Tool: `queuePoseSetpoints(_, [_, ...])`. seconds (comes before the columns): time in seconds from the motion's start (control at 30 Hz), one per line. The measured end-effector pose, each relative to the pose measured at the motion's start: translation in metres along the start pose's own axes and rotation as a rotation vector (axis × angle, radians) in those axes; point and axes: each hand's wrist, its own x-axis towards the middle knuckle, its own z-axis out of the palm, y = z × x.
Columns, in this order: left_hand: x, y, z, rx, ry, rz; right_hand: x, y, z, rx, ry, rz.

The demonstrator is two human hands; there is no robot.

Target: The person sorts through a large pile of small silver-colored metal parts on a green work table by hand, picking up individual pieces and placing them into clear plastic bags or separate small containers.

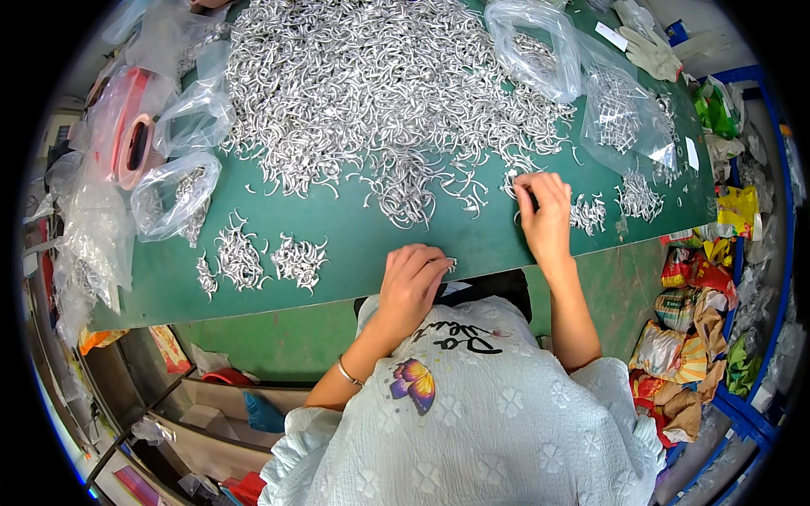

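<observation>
Bench's [316, 218] six o'clock, left hand [411, 278] curls; four, right hand [545, 207] bends; twelve, curved metal pieces [363, 84]; can't tell either grip!

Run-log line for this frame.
left hand: metal bits alongside, grip unclear | right hand: at fringe of large silvery pile, grip unclear | small piles: left and right, green table

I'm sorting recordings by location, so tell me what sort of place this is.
Probably a small workshop or sorting room: a large heap of silvery pieces covers much of the green table, smaller piles lie nearer the person, and bags crowd a blue rack at the right.
</observation>
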Motion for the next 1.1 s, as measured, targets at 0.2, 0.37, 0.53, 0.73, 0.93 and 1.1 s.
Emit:
queuePoseSetpoints(0.2, [0.002,0.001,-0.001,0.001,-0.011,0.004,0.001,-0.016,0.0,0.088,-0.092,-0.166])
queuePoseSetpoints(0.37, [0.003,0.001,-0.001,-0.003,-0.002,0.005,-0.007,-0.021,0.003,0.009,-0.136,-0.138])
queuePoseSetpoints(0.53, [0.005,0.001,0.003,-0.005,0.017,0.007,-0.021,-0.033,-0.01,0.029,-0.184,-0.185])
queuePoseSetpoints(0.73, [0.008,0.005,0.007,0.016,0.039,-0.037,-0.043,-0.049,-0.003,0.221,-0.351,-0.272])
queuePoseSetpoints(0.93, [0.006,0.002,0.005,0.152,-0.099,0.053,-0.026,-0.029,-0.018,0.025,-0.066,-0.011])
queuePoseSetpoints(1.1, [0.007,0.004,0.005,0.134,-0.077,0.026,-0.03,-0.028,0.002,-0.116,-0.179,0.057])
